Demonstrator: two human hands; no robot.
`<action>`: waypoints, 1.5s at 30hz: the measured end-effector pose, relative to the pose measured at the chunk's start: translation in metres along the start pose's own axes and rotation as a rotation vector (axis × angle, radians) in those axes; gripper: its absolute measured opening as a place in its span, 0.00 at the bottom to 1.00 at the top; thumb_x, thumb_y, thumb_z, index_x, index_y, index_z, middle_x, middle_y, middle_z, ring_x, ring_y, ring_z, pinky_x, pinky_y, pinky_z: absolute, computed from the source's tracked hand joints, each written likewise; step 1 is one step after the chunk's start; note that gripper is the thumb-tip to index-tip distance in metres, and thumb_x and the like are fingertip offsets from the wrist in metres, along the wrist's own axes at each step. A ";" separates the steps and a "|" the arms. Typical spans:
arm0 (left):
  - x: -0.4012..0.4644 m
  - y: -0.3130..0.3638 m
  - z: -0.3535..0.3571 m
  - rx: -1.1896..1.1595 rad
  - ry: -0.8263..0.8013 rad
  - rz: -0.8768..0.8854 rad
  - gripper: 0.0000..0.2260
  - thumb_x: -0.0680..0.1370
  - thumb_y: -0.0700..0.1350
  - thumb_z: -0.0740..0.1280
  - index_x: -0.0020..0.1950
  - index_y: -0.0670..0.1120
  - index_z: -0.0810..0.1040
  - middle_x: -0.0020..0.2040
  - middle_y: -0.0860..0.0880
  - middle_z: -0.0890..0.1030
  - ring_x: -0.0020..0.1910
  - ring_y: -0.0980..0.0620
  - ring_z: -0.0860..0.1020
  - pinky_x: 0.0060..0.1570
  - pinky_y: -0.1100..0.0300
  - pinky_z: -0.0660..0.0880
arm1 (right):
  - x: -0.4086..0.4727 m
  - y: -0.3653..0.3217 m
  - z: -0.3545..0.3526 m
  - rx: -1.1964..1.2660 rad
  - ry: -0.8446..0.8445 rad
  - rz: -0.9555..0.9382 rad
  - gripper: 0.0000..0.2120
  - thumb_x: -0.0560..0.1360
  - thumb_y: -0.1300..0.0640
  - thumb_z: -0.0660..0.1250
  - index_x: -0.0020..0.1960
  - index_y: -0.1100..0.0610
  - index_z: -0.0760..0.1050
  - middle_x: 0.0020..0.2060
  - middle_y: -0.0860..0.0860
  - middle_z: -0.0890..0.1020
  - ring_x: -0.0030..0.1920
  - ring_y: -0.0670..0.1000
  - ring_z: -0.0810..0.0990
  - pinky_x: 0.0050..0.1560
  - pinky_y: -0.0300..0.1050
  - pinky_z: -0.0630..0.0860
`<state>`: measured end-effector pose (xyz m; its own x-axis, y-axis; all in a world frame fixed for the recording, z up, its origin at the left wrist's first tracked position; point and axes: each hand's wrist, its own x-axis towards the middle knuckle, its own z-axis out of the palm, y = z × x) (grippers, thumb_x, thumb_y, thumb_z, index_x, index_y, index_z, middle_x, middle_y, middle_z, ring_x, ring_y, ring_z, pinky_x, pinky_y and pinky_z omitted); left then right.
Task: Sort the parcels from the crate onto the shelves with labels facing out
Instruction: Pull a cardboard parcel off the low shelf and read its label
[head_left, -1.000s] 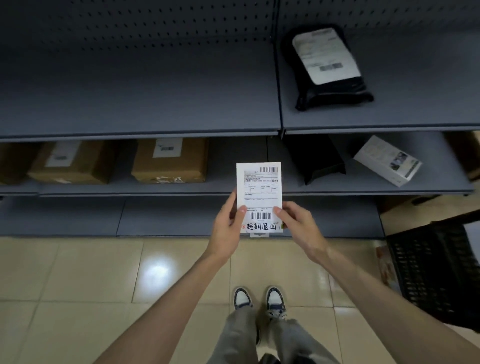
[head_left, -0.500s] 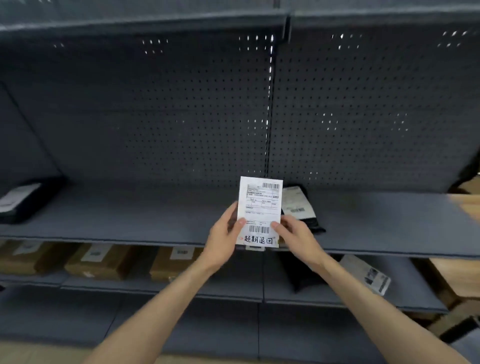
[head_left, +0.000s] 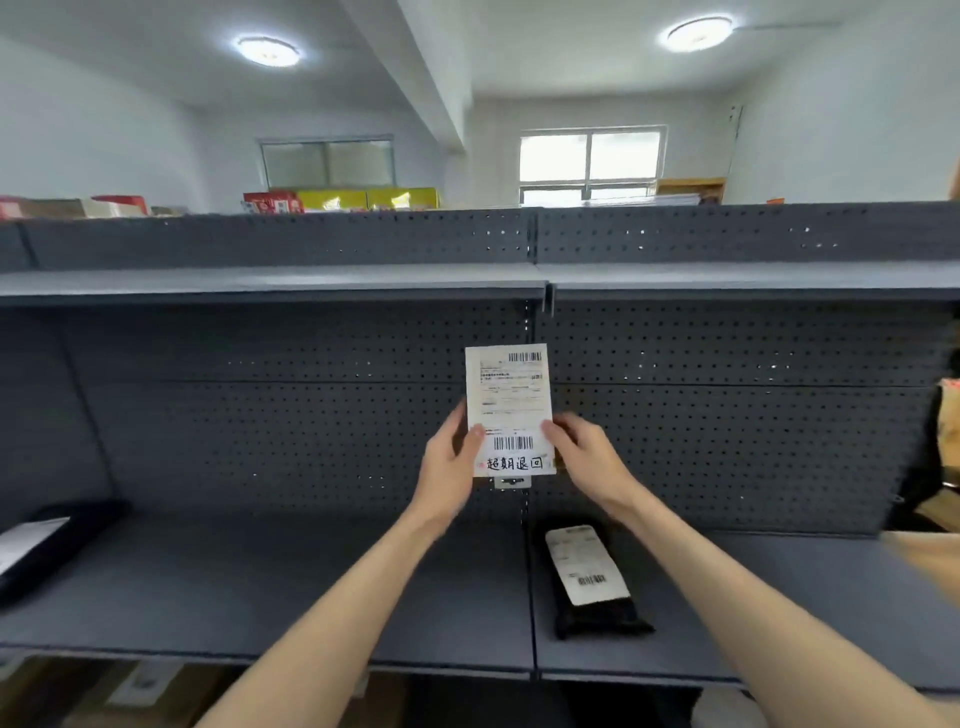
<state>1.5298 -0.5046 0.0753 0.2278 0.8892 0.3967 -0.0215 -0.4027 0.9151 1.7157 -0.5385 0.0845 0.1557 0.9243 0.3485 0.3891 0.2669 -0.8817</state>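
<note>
The thin parcel (head_left: 510, 410) could slip and fall, or land with its label turned away, because only fingertips pinch its bottom corners. It is flat and white, with barcodes and black handwriting facing us, in the middle of the frame. The left hand (head_left: 451, 470) and right hand (head_left: 589, 462) each grip one side.

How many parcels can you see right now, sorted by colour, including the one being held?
White parcel, held in left hand and right hand: 1
Black parcels lying on the shelf: 2
Total: 3
</note>
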 end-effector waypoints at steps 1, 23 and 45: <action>0.001 0.001 -0.001 -0.002 -0.001 -0.003 0.20 0.85 0.41 0.60 0.77 0.48 0.68 0.61 0.60 0.80 0.59 0.63 0.80 0.53 0.70 0.76 | 0.001 0.001 0.001 0.019 -0.003 -0.002 0.12 0.83 0.56 0.59 0.62 0.60 0.76 0.56 0.49 0.83 0.55 0.45 0.82 0.57 0.43 0.79; 0.014 -0.026 0.087 -0.098 -0.304 -0.038 0.19 0.84 0.40 0.61 0.75 0.50 0.68 0.63 0.56 0.80 0.57 0.66 0.79 0.59 0.71 0.74 | -0.064 0.033 -0.106 -0.742 0.227 0.294 0.14 0.82 0.50 0.57 0.56 0.55 0.78 0.50 0.53 0.83 0.50 0.56 0.80 0.50 0.50 0.76; -0.116 0.024 0.525 -0.250 -1.012 -0.005 0.19 0.84 0.36 0.61 0.66 0.59 0.70 0.53 0.57 0.82 0.46 0.65 0.82 0.41 0.67 0.79 | -0.357 0.087 -0.465 -1.176 0.576 1.046 0.14 0.81 0.50 0.58 0.40 0.54 0.68 0.38 0.52 0.74 0.40 0.56 0.76 0.40 0.49 0.74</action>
<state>2.0133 -0.7318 0.0133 0.9357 0.2469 0.2521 -0.1930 -0.2402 0.9513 2.1163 -0.9721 0.0320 0.9558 0.2752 0.1034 0.2904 -0.9389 -0.1848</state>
